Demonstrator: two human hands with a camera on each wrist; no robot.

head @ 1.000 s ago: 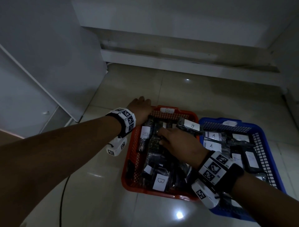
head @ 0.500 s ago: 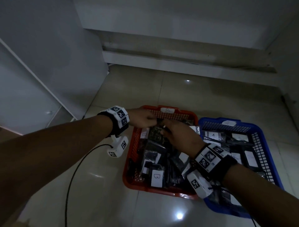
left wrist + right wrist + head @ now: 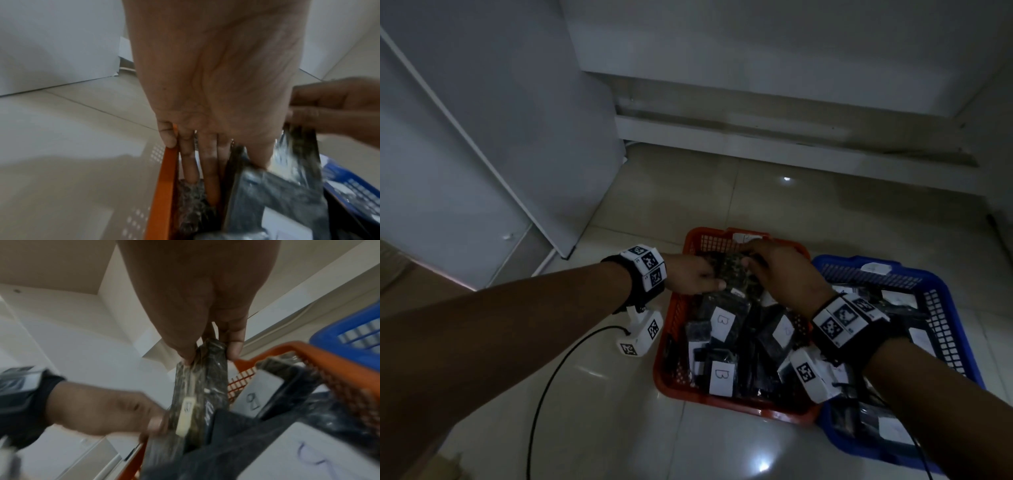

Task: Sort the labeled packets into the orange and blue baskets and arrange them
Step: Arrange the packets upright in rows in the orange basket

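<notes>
The orange basket [image 3: 722, 402] holds several dark packets with white labels marked B [image 3: 720, 377]. At its far end one dark packet [image 3: 736, 277] stands upright between both hands. My left hand [image 3: 709, 281] pinches its left edge, with the thumb on the front and straight fingers [image 3: 207, 162] behind it along the orange wall [image 3: 164, 186]. My right hand [image 3: 209, 353] pinches the same packet's [image 3: 201, 386] top edge. The blue basket [image 3: 839, 265], just right of the orange one, holds more labelled packets [image 3: 897, 298].
Both baskets sit side by side on a glossy tiled floor. A black cable [image 3: 551, 377] runs across the floor left of the orange basket. A white panel [image 3: 482, 171] stands at the left, and a wall with a low ledge [image 3: 756, 137] lies behind.
My left hand left the basket's far-left corner and my right hand left the middle packets. Both met at the far end and now hold one packet upright.
</notes>
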